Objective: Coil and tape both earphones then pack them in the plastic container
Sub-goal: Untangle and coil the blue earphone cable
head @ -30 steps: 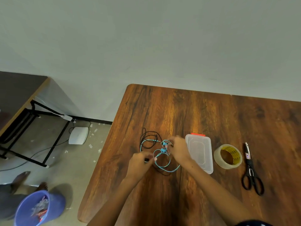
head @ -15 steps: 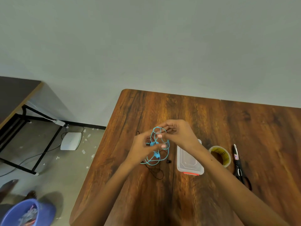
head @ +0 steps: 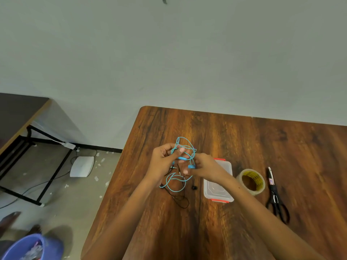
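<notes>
Now lifted clear of the counter, where a second ago it lay flat, the blue earphone hangs as a loose tangle between both hands, above and just left of the plastic container. Left hand: fingers curled, thumb pinching the upper cord loops. Right hand: fingers curled, pinching the cord near a blue earbud. Lower loop of the blue cord trails down toward the counter. Black earphone: on the counter, left of the container, uncoiled, its cord crossing the blue loop. Judgement: the two cords are being separated; coiling has barely begun, and no taping or packing is done. Container: lid on, orange clips showing, partly hidden by the right wrist. Tape roll: just right of the container. Scissors: right of the tape. Room: plain pale wall; second desk, white box on the floor and blue bin, all well left of the container.
</notes>
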Available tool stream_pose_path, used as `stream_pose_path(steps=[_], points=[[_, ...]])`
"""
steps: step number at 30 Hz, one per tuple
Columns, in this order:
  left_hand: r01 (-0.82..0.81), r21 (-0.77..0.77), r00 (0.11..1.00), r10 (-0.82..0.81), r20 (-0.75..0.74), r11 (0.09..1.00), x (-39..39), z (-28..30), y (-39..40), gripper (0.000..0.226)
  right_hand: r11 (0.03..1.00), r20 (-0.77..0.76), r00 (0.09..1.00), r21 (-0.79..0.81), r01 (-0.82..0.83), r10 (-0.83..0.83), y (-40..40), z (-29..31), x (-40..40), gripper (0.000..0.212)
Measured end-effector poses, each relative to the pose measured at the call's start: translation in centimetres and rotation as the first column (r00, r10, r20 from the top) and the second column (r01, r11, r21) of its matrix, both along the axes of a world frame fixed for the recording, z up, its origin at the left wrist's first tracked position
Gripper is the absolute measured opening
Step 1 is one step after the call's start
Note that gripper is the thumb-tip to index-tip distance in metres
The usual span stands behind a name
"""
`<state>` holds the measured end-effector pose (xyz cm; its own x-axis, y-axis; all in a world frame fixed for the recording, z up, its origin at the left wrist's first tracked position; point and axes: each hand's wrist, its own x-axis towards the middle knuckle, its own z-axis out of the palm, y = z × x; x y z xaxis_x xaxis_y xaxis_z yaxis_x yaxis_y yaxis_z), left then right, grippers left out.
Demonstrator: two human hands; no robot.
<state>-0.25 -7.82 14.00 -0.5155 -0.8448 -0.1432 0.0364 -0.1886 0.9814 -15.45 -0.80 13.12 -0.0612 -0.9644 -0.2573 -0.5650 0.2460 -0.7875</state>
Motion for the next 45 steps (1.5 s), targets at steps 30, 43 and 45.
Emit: stream_pose_path(steps=[30,43,45], points=[[0.053,0.185,0.985,-0.021,-0.173,0.981,-1.2,3.8,0.1,0.028,0.998,0.092,0.995,-0.038,0.048,-0.044,0.6,-2.4,1.8,0.048],[-0.121,-0.197,0.982,0.146,0.119,0.973,2.8,3.2,-1.8,0.02,0.953,0.005,0.98,-0.233,0.192,-0.197,-1.8,6.0,-1.0,0.016],[-0.096,-0.165,0.987,0.116,0.115,0.982,2.9,3.3,-1.8,0.013,0.948,0.002,0.984,-0.268,0.171,-0.177,-2.2,7.7,-1.1,0.018]])
